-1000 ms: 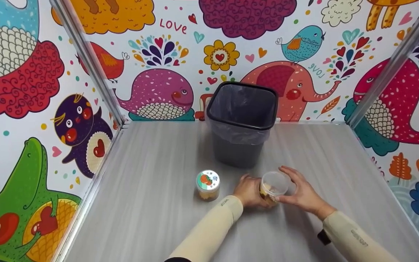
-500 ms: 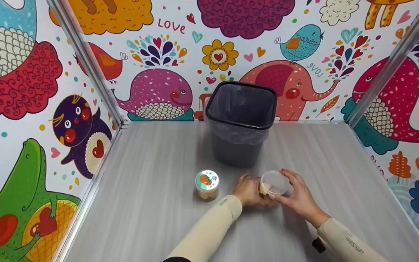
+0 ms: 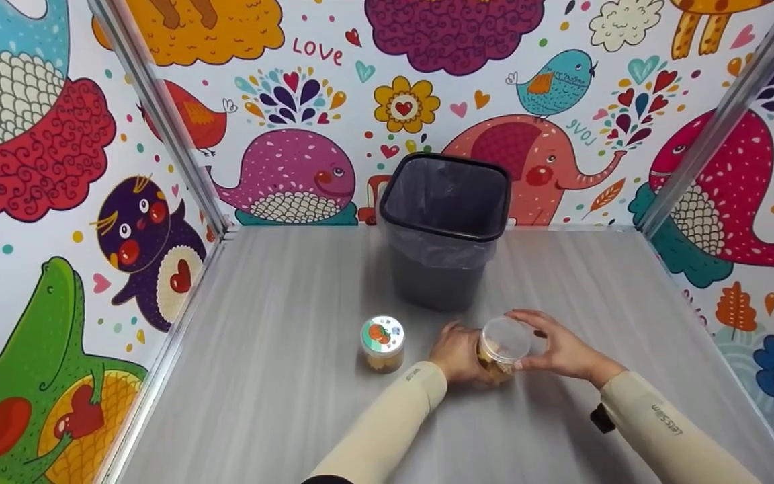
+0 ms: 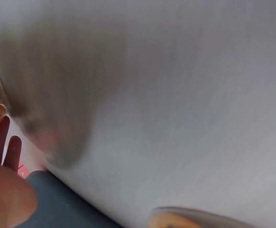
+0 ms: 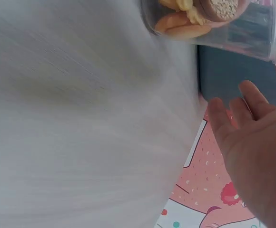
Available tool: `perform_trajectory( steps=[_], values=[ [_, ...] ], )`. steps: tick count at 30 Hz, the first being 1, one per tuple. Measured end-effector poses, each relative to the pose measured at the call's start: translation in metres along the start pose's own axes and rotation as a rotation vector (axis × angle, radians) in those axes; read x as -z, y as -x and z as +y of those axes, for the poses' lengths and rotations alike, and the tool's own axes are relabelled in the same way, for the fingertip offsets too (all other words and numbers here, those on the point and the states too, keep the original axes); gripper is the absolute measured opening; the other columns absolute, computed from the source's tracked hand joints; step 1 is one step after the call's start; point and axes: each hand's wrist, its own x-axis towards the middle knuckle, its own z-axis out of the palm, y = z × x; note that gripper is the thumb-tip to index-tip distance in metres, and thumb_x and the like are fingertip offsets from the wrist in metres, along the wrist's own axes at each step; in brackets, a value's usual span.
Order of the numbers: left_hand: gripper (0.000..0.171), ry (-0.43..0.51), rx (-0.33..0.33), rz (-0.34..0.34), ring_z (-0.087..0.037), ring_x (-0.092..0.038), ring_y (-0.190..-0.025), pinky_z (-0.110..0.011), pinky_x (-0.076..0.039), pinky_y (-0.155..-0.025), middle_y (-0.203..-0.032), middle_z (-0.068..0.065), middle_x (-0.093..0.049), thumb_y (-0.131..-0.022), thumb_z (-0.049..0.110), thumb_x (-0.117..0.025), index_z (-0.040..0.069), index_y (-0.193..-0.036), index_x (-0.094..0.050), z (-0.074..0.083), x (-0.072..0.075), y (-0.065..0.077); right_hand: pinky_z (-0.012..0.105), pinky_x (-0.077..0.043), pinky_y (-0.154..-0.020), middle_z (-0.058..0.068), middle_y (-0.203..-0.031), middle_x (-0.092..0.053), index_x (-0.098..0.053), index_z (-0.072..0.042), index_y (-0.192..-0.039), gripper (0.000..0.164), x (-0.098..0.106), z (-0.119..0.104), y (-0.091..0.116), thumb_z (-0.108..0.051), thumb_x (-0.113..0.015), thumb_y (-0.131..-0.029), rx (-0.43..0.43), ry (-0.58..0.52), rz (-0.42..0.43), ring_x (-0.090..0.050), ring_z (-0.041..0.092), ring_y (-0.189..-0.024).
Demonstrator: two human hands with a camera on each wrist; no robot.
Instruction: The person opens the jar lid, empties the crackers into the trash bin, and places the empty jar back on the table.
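Observation:
A clear plastic jar [image 3: 494,368] with yellowish pieces inside stands between both hands. My left hand [image 3: 457,353] grips its body from the left, most of the fingers hidden behind it. At the top, my right hand [image 3: 562,351] pinches the translucent lid [image 3: 505,338], thumb at the near rim and fingers at the far one. The right wrist view shows the jar [image 5: 242,34] from the side, food pieces at its base, with the other fingers [image 5: 221,116] held off it. Left of the hands sits a second jar [image 3: 383,344], whose lid bears a tomato-like picture.
A dark bin [image 3: 437,269] with a clear liner stands behind the jars, near the back wall. Patterned panels with cartoon animals border the grey tabletop [image 3: 279,363] at the back and both sides. A dark strap [image 3: 602,418] hangs under the right sleeve.
My right hand shifts left a little over the lid, then turns back right, its fingers moving around the rim. The left hand and the jar stay in place.

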Motion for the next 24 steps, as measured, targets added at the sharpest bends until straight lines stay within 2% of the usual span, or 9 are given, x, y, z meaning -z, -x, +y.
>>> perform_trajectory(
  steps=[6, 8, 11, 18, 24],
  values=[
    [0.067, -0.017, -0.009, -0.003, -0.002, -0.062, -0.098, -0.037, -0.029, -0.113, -0.096, 0.021, -0.068, -0.054, 0.06, -0.089, 0.025, -0.108, -0.068, 0.002, 0.003, 0.001, 0.059, -0.04, -0.099, 0.017, -0.148, -0.043, -0.05, -0.002, -0.142, 0.092, -0.033, -0.008, 0.012, -0.027, -0.095, -0.065, -0.043, 0.025, 0.258, -0.039, 0.034, -0.134],
    [0.068, -0.015, -0.007, -0.006, -0.002, -0.062, -0.099, -0.038, -0.029, -0.113, -0.098, 0.02, -0.068, -0.054, 0.06, -0.089, 0.025, -0.109, -0.069, 0.003, 0.005, 0.002, 0.056, -0.04, -0.099, 0.016, -0.148, -0.043, -0.05, -0.002, -0.142, 0.093, -0.042, -0.01, 0.015, -0.028, -0.095, -0.065, -0.062, 0.031, 0.305, -0.039, 0.033, -0.134],
    [0.067, -0.015, -0.01, 0.0, -0.002, -0.062, -0.099, -0.038, -0.03, -0.113, -0.098, 0.02, -0.069, -0.054, 0.06, -0.089, 0.025, -0.108, -0.069, 0.001, 0.003, 0.003, 0.054, -0.039, -0.099, 0.014, -0.148, -0.043, -0.051, -0.004, -0.141, 0.091, -0.044, -0.012, 0.015, -0.027, -0.095, -0.065, -0.07, 0.026, 0.319, -0.038, 0.031, -0.134],
    [0.066, -0.002, -0.021, 0.002, 0.0, -0.062, -0.097, -0.039, -0.03, -0.113, -0.097, 0.02, -0.069, -0.054, 0.058, -0.09, 0.025, -0.107, -0.07, 0.001, 0.002, 0.003, 0.06, -0.035, -0.102, 0.017, -0.147, -0.044, -0.052, -0.004, -0.141, 0.089, -0.031, -0.009, 0.014, -0.033, -0.093, -0.068, -0.029, 0.073, 0.221, -0.038, 0.037, -0.134],
    [0.07, 0.01, -0.027, -0.007, -0.001, -0.062, -0.097, -0.04, -0.029, -0.114, -0.098, 0.021, -0.069, -0.05, 0.055, -0.094, 0.026, -0.108, -0.071, 0.002, 0.004, 0.001, 0.066, -0.037, -0.099, 0.019, -0.148, -0.042, -0.047, -0.004, -0.145, 0.086, -0.004, -0.004, -0.001, -0.018, -0.09, -0.072, -0.023, -0.083, -0.04, -0.036, 0.042, -0.133]
  ],
)
